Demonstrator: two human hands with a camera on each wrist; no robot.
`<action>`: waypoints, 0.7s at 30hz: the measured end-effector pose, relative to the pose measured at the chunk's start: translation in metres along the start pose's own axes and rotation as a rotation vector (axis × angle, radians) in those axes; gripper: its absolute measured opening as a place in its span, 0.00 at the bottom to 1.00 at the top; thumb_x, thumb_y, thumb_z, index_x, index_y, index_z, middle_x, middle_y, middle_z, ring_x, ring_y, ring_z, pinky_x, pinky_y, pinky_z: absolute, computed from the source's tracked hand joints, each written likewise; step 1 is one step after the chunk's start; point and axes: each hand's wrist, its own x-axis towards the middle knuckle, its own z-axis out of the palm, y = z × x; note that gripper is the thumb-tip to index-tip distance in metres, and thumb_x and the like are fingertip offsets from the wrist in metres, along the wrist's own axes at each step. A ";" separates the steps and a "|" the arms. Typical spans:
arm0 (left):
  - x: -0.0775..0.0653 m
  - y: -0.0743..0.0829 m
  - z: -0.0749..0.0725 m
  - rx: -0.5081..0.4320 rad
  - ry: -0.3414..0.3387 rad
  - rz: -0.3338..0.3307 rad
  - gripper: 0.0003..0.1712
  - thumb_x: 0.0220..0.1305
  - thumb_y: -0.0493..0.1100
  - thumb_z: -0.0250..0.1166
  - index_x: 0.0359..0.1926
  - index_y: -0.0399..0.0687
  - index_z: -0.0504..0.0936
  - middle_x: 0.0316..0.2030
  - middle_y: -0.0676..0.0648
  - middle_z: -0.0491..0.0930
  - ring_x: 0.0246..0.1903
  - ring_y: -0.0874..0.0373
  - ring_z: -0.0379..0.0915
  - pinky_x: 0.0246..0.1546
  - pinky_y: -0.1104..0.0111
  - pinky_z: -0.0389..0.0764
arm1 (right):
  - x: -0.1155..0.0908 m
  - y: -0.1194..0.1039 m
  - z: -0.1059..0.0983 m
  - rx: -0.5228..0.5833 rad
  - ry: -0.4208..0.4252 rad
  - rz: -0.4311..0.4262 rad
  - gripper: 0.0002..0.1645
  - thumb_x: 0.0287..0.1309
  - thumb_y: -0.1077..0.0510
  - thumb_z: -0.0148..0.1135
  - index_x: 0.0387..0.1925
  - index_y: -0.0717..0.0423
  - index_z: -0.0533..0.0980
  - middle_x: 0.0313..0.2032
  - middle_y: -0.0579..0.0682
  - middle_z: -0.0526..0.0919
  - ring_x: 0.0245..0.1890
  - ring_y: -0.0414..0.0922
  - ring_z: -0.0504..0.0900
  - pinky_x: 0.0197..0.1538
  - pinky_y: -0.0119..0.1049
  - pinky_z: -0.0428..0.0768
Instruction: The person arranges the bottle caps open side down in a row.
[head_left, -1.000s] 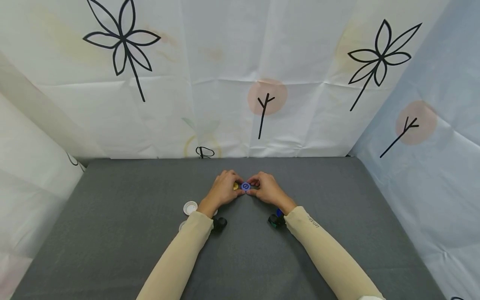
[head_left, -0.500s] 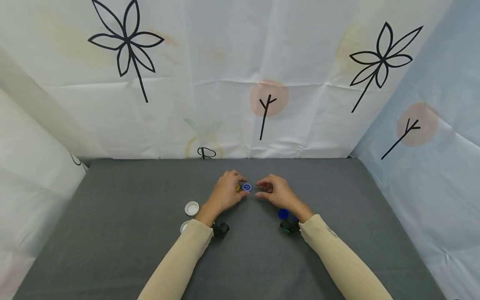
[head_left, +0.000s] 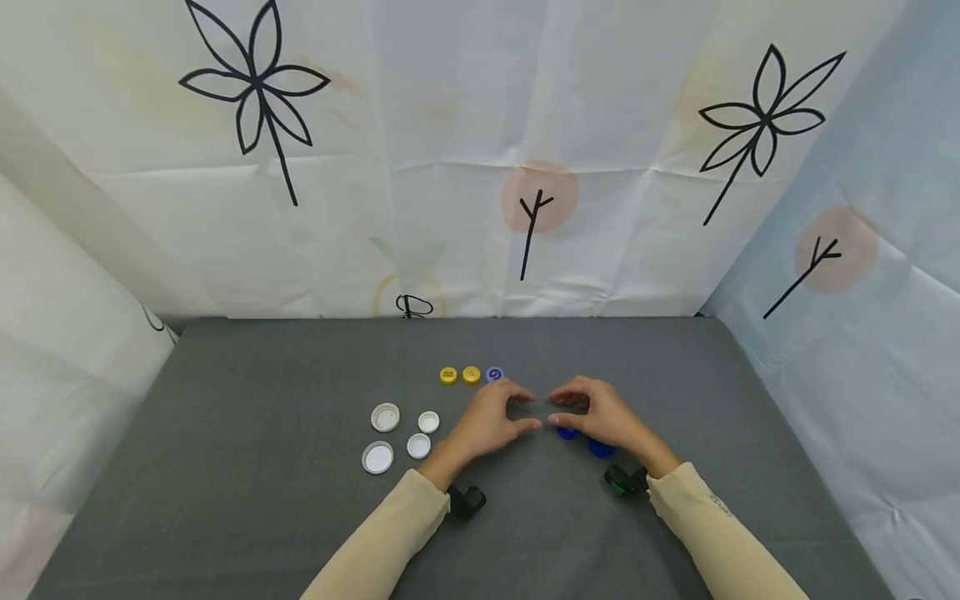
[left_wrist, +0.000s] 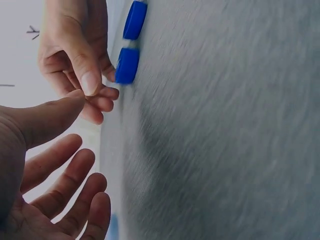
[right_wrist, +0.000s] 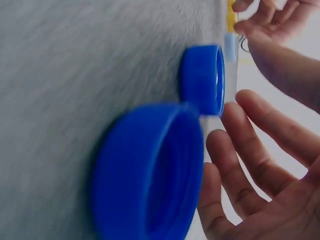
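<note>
Just 2 blue caps under right hand

A makeshift recording booth rather than a lived-in room: a grey felt-covered tabletop is boxed in on three sides by creased white sheets printed with black line-drawn flowers and peach circles. Small camera units strapped at the wrists and sorted plastic bottle caps point to a staged data-collection set-up.
</note>
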 end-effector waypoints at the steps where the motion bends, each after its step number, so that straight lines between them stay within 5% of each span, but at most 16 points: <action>1: 0.000 0.001 0.003 -0.009 -0.005 -0.004 0.19 0.59 0.44 0.77 0.49 0.41 0.87 0.43 0.46 0.83 0.46 0.51 0.79 0.51 0.59 0.77 | -0.003 0.001 -0.002 0.007 -0.007 0.002 0.21 0.58 0.58 0.75 0.50 0.65 0.83 0.44 0.55 0.84 0.44 0.53 0.83 0.48 0.51 0.82; 21: 0.010 0.010 0.029 0.028 -0.056 -0.077 0.17 0.57 0.46 0.78 0.46 0.44 0.89 0.37 0.50 0.83 0.40 0.57 0.72 0.46 0.66 0.71 | -0.031 0.014 -0.009 -0.031 -0.020 0.041 0.27 0.50 0.50 0.81 0.50 0.57 0.84 0.43 0.45 0.83 0.44 0.47 0.81 0.48 0.44 0.80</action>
